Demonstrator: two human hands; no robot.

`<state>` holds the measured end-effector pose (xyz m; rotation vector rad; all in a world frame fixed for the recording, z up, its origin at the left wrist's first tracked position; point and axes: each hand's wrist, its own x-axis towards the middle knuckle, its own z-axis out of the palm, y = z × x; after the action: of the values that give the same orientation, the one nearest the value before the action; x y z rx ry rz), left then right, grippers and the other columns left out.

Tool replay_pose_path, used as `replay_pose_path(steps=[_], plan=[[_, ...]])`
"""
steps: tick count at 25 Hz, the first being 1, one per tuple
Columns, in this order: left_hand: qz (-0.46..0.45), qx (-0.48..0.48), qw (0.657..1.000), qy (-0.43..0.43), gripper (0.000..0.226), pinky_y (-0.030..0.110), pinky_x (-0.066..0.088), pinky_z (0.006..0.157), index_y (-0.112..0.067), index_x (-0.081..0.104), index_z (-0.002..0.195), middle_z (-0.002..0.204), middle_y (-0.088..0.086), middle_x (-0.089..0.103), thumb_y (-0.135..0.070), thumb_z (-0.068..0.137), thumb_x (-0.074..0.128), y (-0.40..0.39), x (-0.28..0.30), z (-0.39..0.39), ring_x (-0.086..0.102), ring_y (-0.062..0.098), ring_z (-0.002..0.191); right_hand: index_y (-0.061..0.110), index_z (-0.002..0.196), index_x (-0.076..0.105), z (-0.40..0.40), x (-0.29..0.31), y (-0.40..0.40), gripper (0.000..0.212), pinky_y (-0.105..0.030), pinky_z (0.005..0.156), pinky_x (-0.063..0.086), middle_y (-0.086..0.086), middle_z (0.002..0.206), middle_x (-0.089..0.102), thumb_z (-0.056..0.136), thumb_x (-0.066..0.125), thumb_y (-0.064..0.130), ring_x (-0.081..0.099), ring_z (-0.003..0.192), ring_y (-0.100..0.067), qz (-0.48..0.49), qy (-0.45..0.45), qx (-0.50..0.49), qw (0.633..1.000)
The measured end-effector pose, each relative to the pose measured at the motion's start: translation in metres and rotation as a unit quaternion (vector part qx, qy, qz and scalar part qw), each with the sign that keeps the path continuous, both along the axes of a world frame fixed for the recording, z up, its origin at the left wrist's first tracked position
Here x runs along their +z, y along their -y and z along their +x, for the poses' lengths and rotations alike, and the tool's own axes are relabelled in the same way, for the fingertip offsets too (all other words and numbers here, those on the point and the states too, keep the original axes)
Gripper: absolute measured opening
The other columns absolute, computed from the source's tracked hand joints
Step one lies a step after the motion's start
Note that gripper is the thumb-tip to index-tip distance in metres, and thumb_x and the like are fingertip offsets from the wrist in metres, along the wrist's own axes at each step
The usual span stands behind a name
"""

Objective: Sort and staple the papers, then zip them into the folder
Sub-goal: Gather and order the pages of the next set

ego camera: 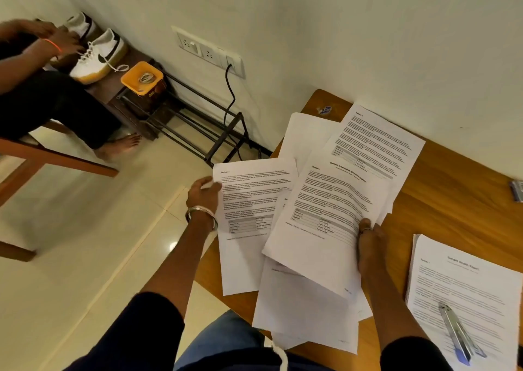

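Several printed sheets lie fanned out over the left part of the wooden table (441, 200). My left hand (204, 195) pinches the left edge of one printed sheet (249, 200) that juts past the table's edge. My right hand (370, 240) grips the lower right edge of a tilted title page (325, 212) lying on top of the loose pile. A separate neat stack of papers (467, 291) sits at the right, with a silver and blue stapler (457, 334) lying on it. No folder is in view.
A small metallic object (517, 190) lies at the table's right edge. Against the wall stand a metal shoe rack (198, 127) with an orange-lidded box (142, 77) and white sneakers (96, 59). Another person sits on a chair at the far left, handling shoes.
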<state>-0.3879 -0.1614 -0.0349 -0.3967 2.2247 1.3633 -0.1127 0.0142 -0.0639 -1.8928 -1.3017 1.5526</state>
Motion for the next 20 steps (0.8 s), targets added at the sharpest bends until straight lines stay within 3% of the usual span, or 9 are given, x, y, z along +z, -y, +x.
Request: replay_pose_path(steps=[4,8,12,15,20], plan=[[-0.005,-0.078,0.997,-0.025,0.034,0.033,0.052,0.073,-0.021,0.058,0.115,0.088,0.001,0.062,-0.019,0.083,0.067,-0.021,0.003,-0.022,0.061,0.023,0.079,0.009,0.123,0.055,-0.007,0.003,0.000,0.032,-0.040,0.089,0.050,-0.008,0.115,0.060,0.100,0.044,0.028,0.057,0.105,-0.027,0.018,0.022,0.031,0.999],[-0.063,-0.075,0.991,-0.091,0.011,0.036,0.055,0.080,-0.018,0.072,0.091,0.088,0.003,0.066,-0.021,0.083,0.066,-0.043,0.004,-0.033,0.064,0.025,0.081,0.002,0.122,0.057,-0.011,0.006,-0.003,0.034,-0.034,0.087,0.045,-0.013,0.117,0.062,0.100,0.045,0.026,0.058,0.105,-0.028,0.080,0.071,0.106,0.989],[-0.027,-0.009,0.999,-0.016,0.023,0.034,0.050,0.068,-0.016,0.064,0.077,0.075,0.004,0.063,-0.037,0.088,0.060,-0.045,0.010,-0.034,0.060,0.025,0.069,0.001,0.116,0.058,-0.011,0.005,0.000,0.032,-0.031,0.082,0.047,-0.016,0.117,0.064,0.100,0.046,0.025,0.060,0.102,-0.029,0.104,0.081,0.125,0.983],[0.001,0.023,0.999,0.036,0.031,0.026,0.043,0.055,-0.019,0.051,0.063,0.062,-0.001,0.052,-0.038,0.085,0.063,-0.045,0.019,-0.034,0.053,0.020,0.059,0.001,0.113,0.059,-0.009,0.002,0.000,0.032,-0.030,0.079,0.046,-0.016,0.114,0.065,0.099,0.047,0.027,0.059,0.096,-0.024,0.102,0.085,0.135,0.982],[0.061,0.054,0.994,0.069,0.025,0.030,0.049,0.059,-0.017,0.053,0.069,0.068,0.003,0.061,-0.033,0.083,0.066,-0.045,0.030,-0.032,0.060,0.022,0.060,0.002,0.116,0.059,-0.006,0.001,-0.001,0.033,-0.031,0.081,0.046,-0.015,0.117,0.064,0.099,0.048,0.029,0.059,0.102,-0.027,0.093,0.080,0.134,0.983]])
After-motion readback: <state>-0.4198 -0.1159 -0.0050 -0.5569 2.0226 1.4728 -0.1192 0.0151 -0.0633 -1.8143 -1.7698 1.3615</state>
